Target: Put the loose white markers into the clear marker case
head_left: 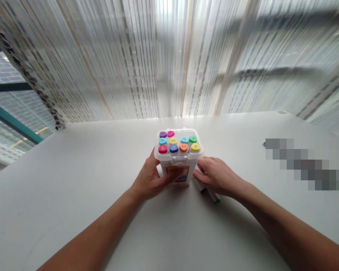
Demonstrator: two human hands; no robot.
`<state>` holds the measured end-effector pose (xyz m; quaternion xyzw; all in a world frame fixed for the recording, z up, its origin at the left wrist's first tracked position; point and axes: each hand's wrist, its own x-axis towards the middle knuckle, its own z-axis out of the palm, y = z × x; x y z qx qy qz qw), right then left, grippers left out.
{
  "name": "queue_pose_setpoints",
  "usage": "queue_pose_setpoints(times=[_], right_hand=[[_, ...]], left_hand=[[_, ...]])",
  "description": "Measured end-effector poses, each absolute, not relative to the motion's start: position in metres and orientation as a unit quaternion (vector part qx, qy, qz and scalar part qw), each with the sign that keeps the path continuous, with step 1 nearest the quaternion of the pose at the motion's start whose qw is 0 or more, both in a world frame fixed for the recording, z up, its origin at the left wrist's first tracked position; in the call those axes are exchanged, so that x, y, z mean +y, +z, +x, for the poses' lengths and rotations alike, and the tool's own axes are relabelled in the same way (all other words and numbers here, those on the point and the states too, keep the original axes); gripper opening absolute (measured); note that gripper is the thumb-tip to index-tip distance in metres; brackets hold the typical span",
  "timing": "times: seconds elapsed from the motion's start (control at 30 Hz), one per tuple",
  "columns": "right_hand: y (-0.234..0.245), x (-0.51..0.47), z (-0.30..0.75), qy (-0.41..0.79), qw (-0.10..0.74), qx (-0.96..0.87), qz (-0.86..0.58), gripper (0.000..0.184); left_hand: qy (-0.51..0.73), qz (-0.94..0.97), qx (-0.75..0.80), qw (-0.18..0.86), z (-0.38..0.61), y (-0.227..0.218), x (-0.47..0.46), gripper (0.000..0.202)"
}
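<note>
A clear plastic marker box stands upright on the white table, a label on its front. Through its lid show several numbered marker caps in purple, pink, blue, yellow, green, orange and red. My left hand is wrapped round the box's left side, its thumb across the label. Beside the box on the right, my right hand has its fingers closed over two white markers. One marker has a green end; the other marker has a dark end. Their far ends are hidden by my fingers and the box.
The white table reaches back to a striped sheer curtain. A window shows at the left. At the right, a blurred-out patch covers something long lying on the table.
</note>
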<state>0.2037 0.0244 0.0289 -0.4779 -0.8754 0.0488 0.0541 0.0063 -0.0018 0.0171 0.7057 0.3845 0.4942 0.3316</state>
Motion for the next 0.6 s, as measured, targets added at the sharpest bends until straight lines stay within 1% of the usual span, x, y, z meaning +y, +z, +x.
queue_pose_setpoints(times=[0.3, 0.6], right_hand=[[0.0283, 0.0245, 0.2039, 0.049, 0.055, -0.875, -0.479, 0.019], [0.029, 0.0249, 0.2041, 0.05, 0.056, -0.876, -0.477, 0.019]], left_hand=[[0.505, 0.698, 0.387, 0.327, 0.0075, 0.0167, -0.0019, 0.037], [0.499, 0.702, 0.388, 0.329, 0.0065, 0.016, -0.0013, 0.035]])
